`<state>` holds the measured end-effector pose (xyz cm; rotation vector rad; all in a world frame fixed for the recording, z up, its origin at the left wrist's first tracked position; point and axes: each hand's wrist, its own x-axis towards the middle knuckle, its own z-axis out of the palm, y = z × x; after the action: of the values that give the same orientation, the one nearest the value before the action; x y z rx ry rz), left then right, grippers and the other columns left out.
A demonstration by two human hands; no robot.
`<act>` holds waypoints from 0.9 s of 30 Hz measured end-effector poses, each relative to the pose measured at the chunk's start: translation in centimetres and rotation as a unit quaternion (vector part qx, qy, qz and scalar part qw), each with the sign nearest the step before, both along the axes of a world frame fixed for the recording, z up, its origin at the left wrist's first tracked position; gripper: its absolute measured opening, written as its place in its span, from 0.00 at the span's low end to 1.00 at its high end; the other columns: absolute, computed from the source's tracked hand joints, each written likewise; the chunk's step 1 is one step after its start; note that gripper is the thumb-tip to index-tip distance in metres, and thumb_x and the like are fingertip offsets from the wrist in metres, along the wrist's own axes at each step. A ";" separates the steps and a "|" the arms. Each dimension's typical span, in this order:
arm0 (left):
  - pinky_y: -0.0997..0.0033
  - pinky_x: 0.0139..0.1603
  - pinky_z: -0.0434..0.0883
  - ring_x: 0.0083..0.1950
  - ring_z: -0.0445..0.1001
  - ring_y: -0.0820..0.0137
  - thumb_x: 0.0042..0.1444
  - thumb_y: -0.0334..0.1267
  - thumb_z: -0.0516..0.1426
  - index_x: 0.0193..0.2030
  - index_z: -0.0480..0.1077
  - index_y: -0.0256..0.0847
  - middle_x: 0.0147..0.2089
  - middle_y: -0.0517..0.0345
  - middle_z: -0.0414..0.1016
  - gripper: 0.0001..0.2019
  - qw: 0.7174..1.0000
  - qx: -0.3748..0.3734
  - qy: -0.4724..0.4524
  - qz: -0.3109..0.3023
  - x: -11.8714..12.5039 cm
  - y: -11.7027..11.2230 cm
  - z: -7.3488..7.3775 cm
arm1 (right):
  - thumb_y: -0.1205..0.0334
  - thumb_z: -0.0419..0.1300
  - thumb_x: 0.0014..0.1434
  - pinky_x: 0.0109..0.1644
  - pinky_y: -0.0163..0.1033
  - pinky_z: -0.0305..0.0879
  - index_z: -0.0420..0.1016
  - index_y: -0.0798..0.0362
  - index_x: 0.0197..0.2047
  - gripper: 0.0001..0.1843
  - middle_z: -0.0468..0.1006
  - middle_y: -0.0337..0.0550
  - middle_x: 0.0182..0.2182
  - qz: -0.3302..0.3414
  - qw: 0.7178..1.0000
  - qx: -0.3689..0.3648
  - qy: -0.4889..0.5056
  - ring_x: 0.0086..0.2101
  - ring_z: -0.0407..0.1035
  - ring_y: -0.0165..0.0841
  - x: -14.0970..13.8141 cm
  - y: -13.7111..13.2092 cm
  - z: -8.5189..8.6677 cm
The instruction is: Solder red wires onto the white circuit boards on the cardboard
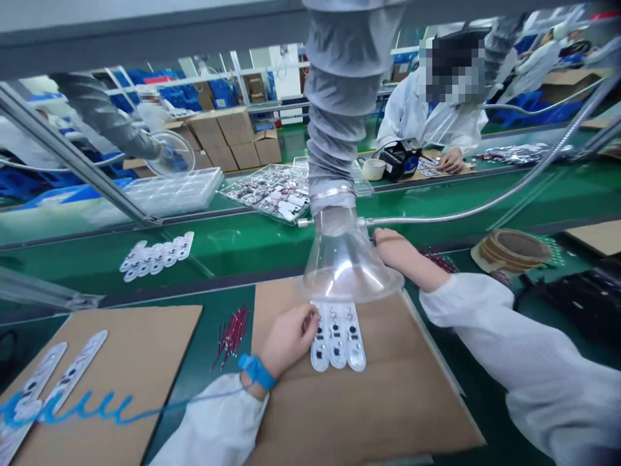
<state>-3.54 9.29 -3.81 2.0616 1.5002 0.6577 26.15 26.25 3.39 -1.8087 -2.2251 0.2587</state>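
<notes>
three white boards lie side by side on a brown cardboard sheet, right in front of the worker, their lower ends rounded and dark parts dotted along them. the left hand is at the leftmost board, fingers curled and thumb drawn in close to them; from where i stand i can't tell whether anything is pinched there. a blue wrist strap circles that wrist, with a coiled blue cord running off to the left.

the right hand is up beyond the boards, just beside a clear hood, fingers bent; their tips are partly hidden, so i can't say what they hold. the hood hangs from a grey duct, over the far ends of the boards.

a loose bunch of dark red wires lies left of the cardboard. further left, more white strips rest on a second cardboard sheet. past the right forearm sits a brown ring.

on the green surface beyond, a white cluster of boards lies to the left. across from us, a co-worker in white rests a hand near some small boards.
</notes>
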 end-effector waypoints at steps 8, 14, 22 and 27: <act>0.67 0.37 0.68 0.35 0.81 0.63 0.75 0.43 0.54 0.48 0.72 0.45 0.36 0.56 0.82 0.08 0.998 0.016 0.064 0.018 0.0 0.2 0.6 | 0.52 0.60 0.76 0.43 0.45 0.72 0.70 0.58 0.65 0.22 0.87 0.59 0.45 0.026 0.995 -0.094 -0.013 0.42 0.84 0.50 0.2 -17.3 -4.0; 0.68 0.42 0.70 0.43 0.83 0.60 0.77 0.41 0.52 0.47 0.72 0.45 0.43 0.52 0.84 0.09 0.991 0.022 0.118 0.055 0.8 -0.8 0.8 | 0.53 0.53 0.80 0.58 0.51 0.75 0.71 0.56 0.70 0.23 0.82 0.61 0.57 0.139 0.989 -0.027 0.043 0.57 0.79 0.53 -1.5 -17.7 -6.3; 0.71 0.46 0.74 0.44 0.84 0.65 0.78 0.47 0.53 0.57 0.77 0.47 0.48 0.56 0.87 0.13 0.985 0.008 0.130 0.115 0.9 -2.8 1.8 | 0.41 0.50 0.79 0.56 0.59 0.76 0.71 0.57 0.73 0.33 0.79 0.61 0.48 0.144 0.985 0.045 0.081 0.50 0.77 0.57 0.9 -16.6 -8.7; 0.63 0.50 0.75 0.43 0.82 0.59 0.81 0.46 0.43 0.50 0.78 0.38 0.43 0.46 0.84 0.24 0.896 -0.002 0.218 0.388 -14.3 -6.5 5.2 | 0.36 0.48 0.77 0.53 0.65 0.76 0.72 0.55 0.71 0.37 0.79 0.62 0.46 0.149 0.981 0.084 0.088 0.46 0.77 0.60 1.8 -15.7 -10.4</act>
<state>-17.89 2.83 1.38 1.6110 2.6263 0.4617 27.98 10.55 -7.01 -1.3130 -2.3063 0.2670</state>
